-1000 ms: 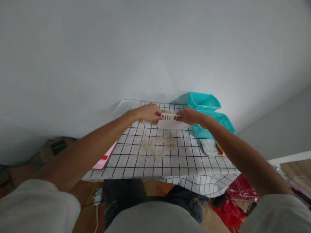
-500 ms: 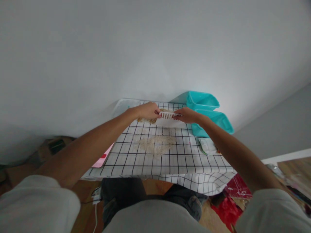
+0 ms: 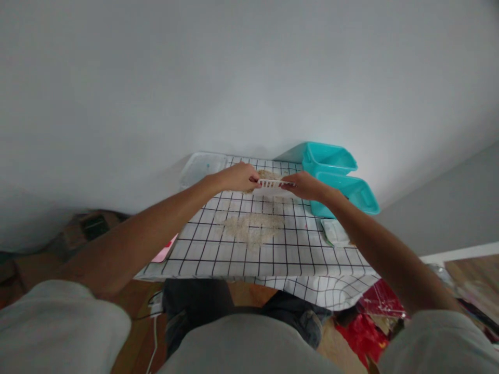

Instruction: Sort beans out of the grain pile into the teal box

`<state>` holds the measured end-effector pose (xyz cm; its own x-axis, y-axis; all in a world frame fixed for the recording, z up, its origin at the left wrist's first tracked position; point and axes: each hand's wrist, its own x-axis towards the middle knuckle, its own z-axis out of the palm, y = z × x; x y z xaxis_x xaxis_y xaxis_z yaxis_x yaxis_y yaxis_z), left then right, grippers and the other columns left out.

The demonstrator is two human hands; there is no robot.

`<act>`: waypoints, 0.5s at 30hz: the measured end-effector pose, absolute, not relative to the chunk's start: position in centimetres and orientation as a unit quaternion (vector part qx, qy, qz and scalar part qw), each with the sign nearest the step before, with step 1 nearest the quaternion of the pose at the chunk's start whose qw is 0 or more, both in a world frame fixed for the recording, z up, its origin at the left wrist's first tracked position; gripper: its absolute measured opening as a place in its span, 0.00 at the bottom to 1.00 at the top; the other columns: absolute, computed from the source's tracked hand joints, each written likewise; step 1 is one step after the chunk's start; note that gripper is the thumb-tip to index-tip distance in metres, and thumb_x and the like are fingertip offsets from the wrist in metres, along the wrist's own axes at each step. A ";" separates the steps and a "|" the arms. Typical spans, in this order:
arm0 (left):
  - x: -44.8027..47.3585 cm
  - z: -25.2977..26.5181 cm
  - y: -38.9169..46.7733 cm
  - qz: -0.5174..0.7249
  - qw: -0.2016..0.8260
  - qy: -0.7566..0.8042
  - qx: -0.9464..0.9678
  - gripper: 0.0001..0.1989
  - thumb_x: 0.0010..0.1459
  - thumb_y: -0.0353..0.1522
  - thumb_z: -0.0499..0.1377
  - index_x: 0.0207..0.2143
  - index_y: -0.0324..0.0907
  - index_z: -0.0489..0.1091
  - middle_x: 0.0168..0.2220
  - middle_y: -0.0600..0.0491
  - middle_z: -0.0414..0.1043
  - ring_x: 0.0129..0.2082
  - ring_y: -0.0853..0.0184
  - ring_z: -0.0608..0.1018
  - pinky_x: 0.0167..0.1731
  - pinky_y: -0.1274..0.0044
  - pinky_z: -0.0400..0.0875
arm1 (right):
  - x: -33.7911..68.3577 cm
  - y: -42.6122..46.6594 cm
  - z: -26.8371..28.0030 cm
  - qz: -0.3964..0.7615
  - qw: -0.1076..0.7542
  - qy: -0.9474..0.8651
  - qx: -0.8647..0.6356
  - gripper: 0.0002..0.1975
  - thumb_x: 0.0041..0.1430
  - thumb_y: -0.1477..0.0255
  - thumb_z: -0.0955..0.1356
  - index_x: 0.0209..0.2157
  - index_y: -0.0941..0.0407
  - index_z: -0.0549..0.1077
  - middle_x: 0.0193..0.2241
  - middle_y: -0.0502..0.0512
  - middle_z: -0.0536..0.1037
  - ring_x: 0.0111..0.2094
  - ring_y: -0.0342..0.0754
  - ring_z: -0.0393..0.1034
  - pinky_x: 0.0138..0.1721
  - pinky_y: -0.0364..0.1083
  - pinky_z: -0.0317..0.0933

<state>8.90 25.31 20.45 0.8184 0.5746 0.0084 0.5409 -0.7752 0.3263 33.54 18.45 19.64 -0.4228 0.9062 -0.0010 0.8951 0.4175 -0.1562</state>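
My left hand [image 3: 242,176] and my right hand [image 3: 303,185] pinch opposite ends of a white plastic basket [image 3: 273,191] with a slotted edge. Held above the far half of the table, the basket has its slotted side up; its contents, if any, cannot be made out. Behind it, partly hidden by the basket and my hands, lies a heap of tan, grain-like loose material [image 3: 268,174]. Closer to me, a thin patch of pale loose bits [image 3: 253,227] is scattered over the checked tablecloth [image 3: 234,266].
Two turquoise plastic bins [image 3: 329,158] stand at the back right, with a white packet [image 3: 334,232] in front of them. A clear plastic tray [image 3: 202,169] sits at the back left against the wall. A pink object [image 3: 166,250] lies at the left edge.
The basket and both my hands have shifted very slightly to the right in view. My grip looks the same, and the camera view has moved a little.
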 end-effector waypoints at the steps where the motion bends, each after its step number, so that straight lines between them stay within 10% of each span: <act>1: 8.8 20.2 24.9 0.059 0.153 0.294 0.942 0.14 0.57 0.38 0.58 0.31 0.40 0.80 0.19 0.57 0.72 0.19 0.73 0.69 0.24 0.78 0.55 | 33.5 17.8 19.4 0.061 0.046 -0.840 -0.538 0.16 0.67 0.66 0.61 0.44 0.58 0.77 0.34 0.59 0.81 0.30 0.45 0.70 0.30 0.43 0.51; 15: 7.1 17.3 19.9 0.136 0.045 0.303 0.942 0.14 0.64 0.38 0.54 0.47 0.49 0.78 0.39 0.50 0.83 0.40 0.61 0.80 0.40 0.72 0.67 | 31.6 10.2 17.2 0.008 0.127 -0.811 -0.571 0.18 0.70 0.68 0.57 0.56 0.52 0.71 0.47 0.58 0.79 0.43 0.51 0.75 0.43 0.47 0.63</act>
